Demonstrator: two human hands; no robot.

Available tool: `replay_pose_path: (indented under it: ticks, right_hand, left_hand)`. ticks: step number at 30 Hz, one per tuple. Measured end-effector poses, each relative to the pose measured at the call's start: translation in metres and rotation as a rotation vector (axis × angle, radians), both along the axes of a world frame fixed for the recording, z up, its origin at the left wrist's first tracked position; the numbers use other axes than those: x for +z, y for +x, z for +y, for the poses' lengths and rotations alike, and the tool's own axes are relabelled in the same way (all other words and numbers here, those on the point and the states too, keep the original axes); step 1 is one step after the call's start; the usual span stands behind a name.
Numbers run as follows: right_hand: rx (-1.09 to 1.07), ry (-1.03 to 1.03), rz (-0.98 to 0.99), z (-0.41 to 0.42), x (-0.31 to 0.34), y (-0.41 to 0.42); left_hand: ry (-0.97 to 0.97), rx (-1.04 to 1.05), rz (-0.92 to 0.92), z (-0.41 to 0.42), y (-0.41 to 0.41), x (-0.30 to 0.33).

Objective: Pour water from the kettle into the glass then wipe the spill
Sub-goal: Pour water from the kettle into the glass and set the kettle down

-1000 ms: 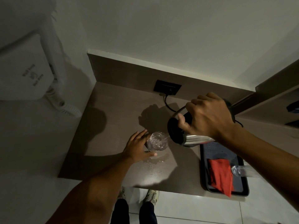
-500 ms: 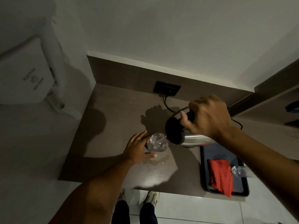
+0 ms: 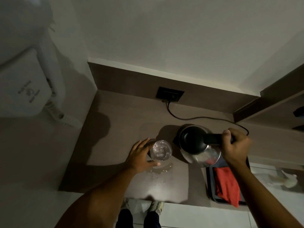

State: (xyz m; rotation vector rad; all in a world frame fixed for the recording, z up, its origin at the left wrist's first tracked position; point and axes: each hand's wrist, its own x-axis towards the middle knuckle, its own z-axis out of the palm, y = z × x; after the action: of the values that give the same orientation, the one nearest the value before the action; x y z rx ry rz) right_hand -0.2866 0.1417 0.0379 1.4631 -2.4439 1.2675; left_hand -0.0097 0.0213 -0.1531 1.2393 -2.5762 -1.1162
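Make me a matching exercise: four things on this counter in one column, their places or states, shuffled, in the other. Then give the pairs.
1. kettle
2. glass
3. red cloth
4. spill

A. lying on the dark tray
B. steadied by the left hand
C. on the counter just in front of the glass
D. held by its handle in the right hand

Pairs: 1-D, 2-B, 3-A, 4-C

Kettle [image 3: 199,146] beside glass [image 3: 160,150]

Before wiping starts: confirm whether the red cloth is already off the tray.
No, the red cloth lies on the tray, untouched by either hand.
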Motion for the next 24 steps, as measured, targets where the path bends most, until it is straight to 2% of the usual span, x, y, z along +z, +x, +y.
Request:
replay_pose_path:
  ticks: [7, 12, 17, 24]
  right_hand:
    - [-0.218, -0.21, -0.404, 0.01, -0.039, -0.038]
    - [-0.259, -0.258, -0.472, 0.0, -0.054, -0.054]
    - [-0.311, -0.281, -0.579, -0.01, -0.066, -0.064]
    - [-0.259, -0.246, -0.645, -0.007, -0.074, -0.075]
  left_hand:
    - [-0.019, -0.019, -0.027, -0.001, -0.002, 0.006]
    - [0.046, 0.024, -0.024, 0.001, -0.002, 0.011]
    - [0.017, 0.0, -0.036, -0.001, -0.002, 0.008]
    - [-0.018, 0.012, -0.041, 0.0, -0.003, 0.001]
